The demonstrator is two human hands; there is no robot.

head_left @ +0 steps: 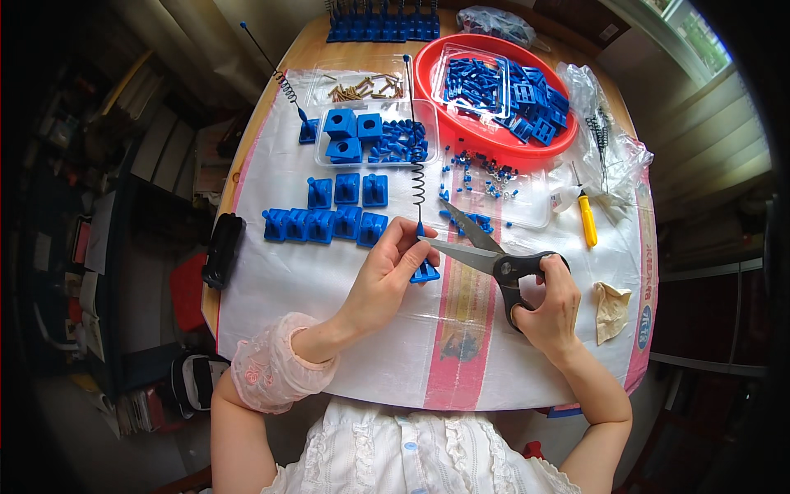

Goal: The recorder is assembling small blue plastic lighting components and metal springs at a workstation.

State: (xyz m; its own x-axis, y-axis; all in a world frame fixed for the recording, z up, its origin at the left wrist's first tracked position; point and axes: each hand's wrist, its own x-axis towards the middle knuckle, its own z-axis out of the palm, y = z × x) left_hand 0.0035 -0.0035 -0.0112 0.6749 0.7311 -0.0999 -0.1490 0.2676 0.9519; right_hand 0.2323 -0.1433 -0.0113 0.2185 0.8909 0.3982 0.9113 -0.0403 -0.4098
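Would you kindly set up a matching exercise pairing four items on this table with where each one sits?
Things:
1. scissors
2. yellow screwdriver
3. red basin
4. black case

Places:
A. at the table's left edge
B. in the right hand
C. at the far side, filled with blue parts
D. lying right of the scissors

Pairs: 1-B, 2-D, 3-C, 4-A

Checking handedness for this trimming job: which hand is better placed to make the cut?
Right. The right hand already holds the open scissors, blades at the blue antenna part that the left hand pinches and steadies.
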